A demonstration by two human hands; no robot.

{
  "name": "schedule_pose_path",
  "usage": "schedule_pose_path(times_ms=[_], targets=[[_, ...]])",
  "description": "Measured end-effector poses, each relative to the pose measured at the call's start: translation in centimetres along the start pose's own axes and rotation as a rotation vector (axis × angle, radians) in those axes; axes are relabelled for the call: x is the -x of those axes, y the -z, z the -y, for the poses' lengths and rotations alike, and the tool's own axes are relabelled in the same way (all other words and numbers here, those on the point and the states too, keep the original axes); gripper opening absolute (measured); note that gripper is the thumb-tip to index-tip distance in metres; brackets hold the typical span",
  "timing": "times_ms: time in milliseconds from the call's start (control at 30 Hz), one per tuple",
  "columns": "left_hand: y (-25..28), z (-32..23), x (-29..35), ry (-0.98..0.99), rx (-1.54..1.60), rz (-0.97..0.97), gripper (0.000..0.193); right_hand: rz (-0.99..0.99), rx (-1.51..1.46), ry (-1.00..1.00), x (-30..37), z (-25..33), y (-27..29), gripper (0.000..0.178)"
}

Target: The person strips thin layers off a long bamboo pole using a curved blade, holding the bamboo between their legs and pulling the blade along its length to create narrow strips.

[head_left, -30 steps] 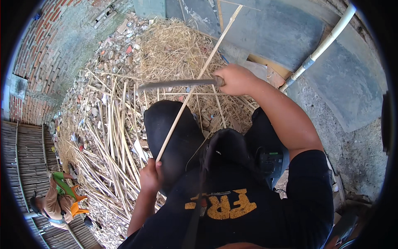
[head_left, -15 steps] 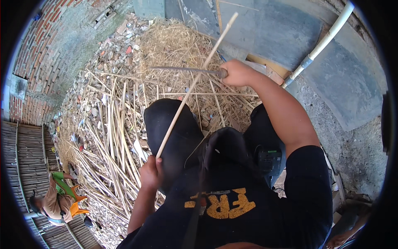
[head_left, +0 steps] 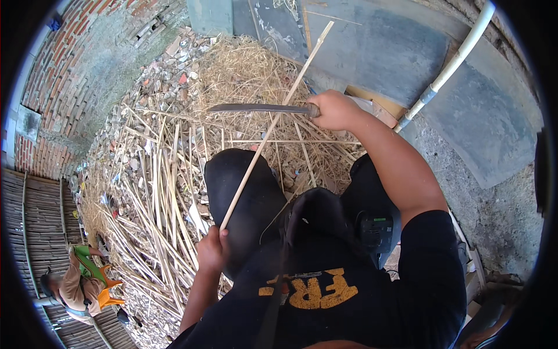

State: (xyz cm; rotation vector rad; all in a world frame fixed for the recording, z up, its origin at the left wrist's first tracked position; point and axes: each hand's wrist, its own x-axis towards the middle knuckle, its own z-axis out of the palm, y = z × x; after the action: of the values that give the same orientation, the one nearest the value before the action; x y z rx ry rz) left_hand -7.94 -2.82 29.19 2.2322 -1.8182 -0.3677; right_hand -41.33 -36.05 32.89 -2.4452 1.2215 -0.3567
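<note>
A weathered brick wall [head_left: 58, 87] rises at the left, and large grey panels [head_left: 383, 52] lean along the far right. Between them, pale dry strips [head_left: 165, 186] lie in a loose pile over stony rubble, beside a tangle of straw [head_left: 244, 67].

The long stick [head_left: 251, 163] runs diagonally in front of the person's left knee [head_left: 241, 180], up and away to the right over the straw. It is slender, nearly straight and pale straw-coloured, fairly even in thickness, with a blunt far end close to the grey panels.

A dark machete [head_left: 247, 107] lies almost level across the stick's upper half, its blade narrowing toward a tip at the left; whether the edge touches the stick I cannot tell. The right hand [head_left: 336, 110] is clenched around its brownish handle. The left hand [head_left: 212, 250] grasps the stick's near end beside the knee, thumb laid along it.
</note>
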Motion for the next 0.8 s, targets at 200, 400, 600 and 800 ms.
schedule_pose_path(times_ms=[200, 400, 600, 800], targets=[[0.2, 0.5, 0.3, -0.008, 0.056, 0.008, 0.031, 0.101, 0.181, 0.155, 0.8, 3.9, 0.7, 0.024], [0.2, 0.0, -0.1, 0.013, 0.031, -0.002, 0.032, -0.003, -0.057, -0.036, -0.4, -0.4, 0.7, 0.020], [0.3, -0.4, 0.4, 0.011, -0.017, 0.006, 0.030, 0.113, 0.162, 0.085, 1.0, 4.0, 1.3, 0.020], [-0.3, -0.5, 0.3, 0.074, -0.065, -0.035, 0.031, 0.005, -0.096, -0.190, -0.7, -1.2, 1.3, 0.020]])
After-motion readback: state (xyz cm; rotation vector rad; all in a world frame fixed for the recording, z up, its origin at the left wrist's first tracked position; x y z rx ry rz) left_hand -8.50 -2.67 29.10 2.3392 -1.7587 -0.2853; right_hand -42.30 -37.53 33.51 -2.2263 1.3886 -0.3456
